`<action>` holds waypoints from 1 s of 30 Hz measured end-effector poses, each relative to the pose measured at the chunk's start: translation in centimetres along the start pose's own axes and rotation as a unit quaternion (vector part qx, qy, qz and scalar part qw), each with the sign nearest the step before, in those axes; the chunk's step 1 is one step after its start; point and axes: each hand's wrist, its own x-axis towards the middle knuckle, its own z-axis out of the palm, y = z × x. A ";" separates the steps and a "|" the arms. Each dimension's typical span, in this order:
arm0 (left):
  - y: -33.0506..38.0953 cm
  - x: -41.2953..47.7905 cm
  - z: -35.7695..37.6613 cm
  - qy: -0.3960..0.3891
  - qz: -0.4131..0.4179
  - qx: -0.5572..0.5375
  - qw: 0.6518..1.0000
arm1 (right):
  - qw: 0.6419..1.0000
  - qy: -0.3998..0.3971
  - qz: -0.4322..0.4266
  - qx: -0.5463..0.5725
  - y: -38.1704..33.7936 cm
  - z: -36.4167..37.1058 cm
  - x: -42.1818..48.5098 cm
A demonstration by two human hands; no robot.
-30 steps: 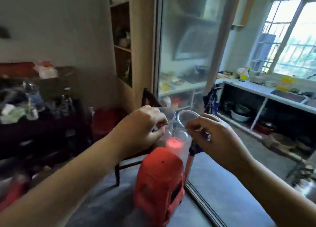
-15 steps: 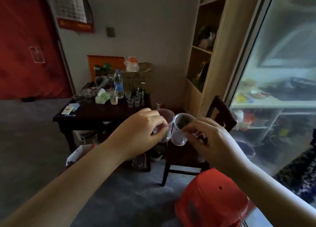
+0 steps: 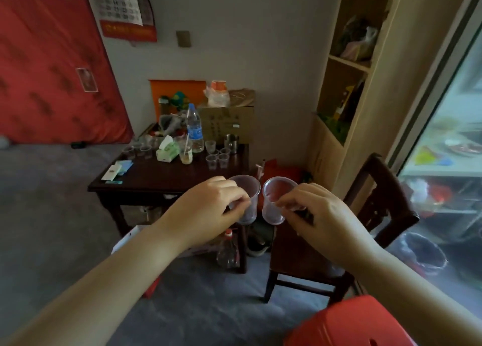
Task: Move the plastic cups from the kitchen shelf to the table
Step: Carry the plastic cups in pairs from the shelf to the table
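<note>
My left hand [image 3: 208,210] pinches a clear plastic cup [image 3: 249,189] by its side. My right hand [image 3: 320,215] pinches a second clear plastic cup [image 3: 273,197] the same way. Both cups are upright, held side by side in the air in front of me, close together. Beyond them stands a dark wooden table [image 3: 156,181]. Several small clear cups [image 3: 217,155] stand on its far right part and another group [image 3: 138,148] on its far left.
On the table are a water bottle [image 3: 194,126], a green tissue pack [image 3: 168,151], a glass with a stick [image 3: 185,154] and cards [image 3: 116,169]. A dark chair [image 3: 370,215] stands right of the table, a red stool [image 3: 352,325] near me, and an empty bottle [image 3: 228,251] on the floor.
My view has swung left from the glass kitchen door to the room with the table, and the table has come nearer. Both hands keep hold of their cups.
</note>
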 end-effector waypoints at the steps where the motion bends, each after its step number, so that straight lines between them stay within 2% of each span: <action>1: -0.8 0.3 0.3 0.000 -0.009 0.005 1.000 | 1.000 -0.003 0.000 0.008 0.9 0.6 0.8; 14: -15.2 1.7 1.7 -0.025 -0.103 0.024 0.994 | 0.989 -0.122 -0.027 0.074 6.1 13.1 12.9; 23: -29.9 5.2 2.4 -0.036 -0.099 0.026 0.994 | 0.984 -0.156 0.008 0.082 9.3 22.7 23.8; 30: -37.7 9.2 4.1 -0.042 -0.076 -0.013 0.996 | 0.984 -0.159 0.057 0.051 12.6 27.4 28.7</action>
